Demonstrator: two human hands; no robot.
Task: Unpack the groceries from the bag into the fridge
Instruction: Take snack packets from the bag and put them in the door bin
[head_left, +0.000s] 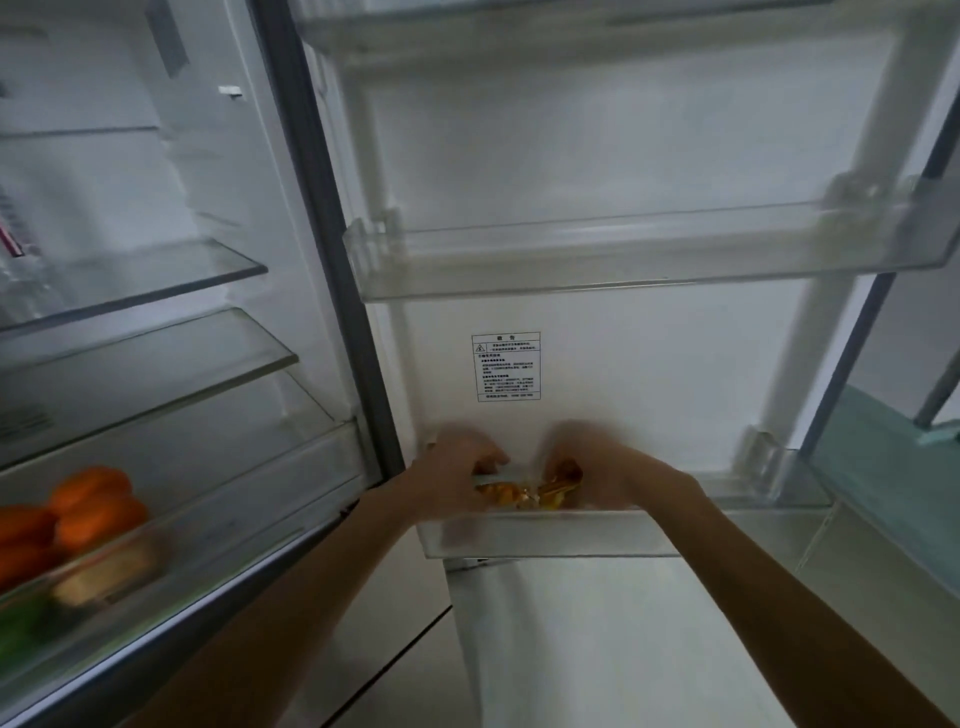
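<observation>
Head view: both hands setting a yellow-orange packet (524, 491) into the lowest door bin (545, 535) of the fridge door.
Left hand (457, 462) & right hand (597, 467) are inside the bin, fingers curled onto the packet, one at each end. Judging by this, placing step is nearly done; next move calls for letting go w/o tipping it, then back to the bag, which is out of shot. Motion blur hides fingertips & packet label; crisper drawer (171, 551) w/ orange veg (93, 506) is cut off at left.

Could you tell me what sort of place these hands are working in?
Probably a home kitchen, at an open fridge: clear door bins, glass shelves, and a crisper drawer holding orange produce. Both hands are setting a gold-wrapped packet into the lowest bin.
</observation>
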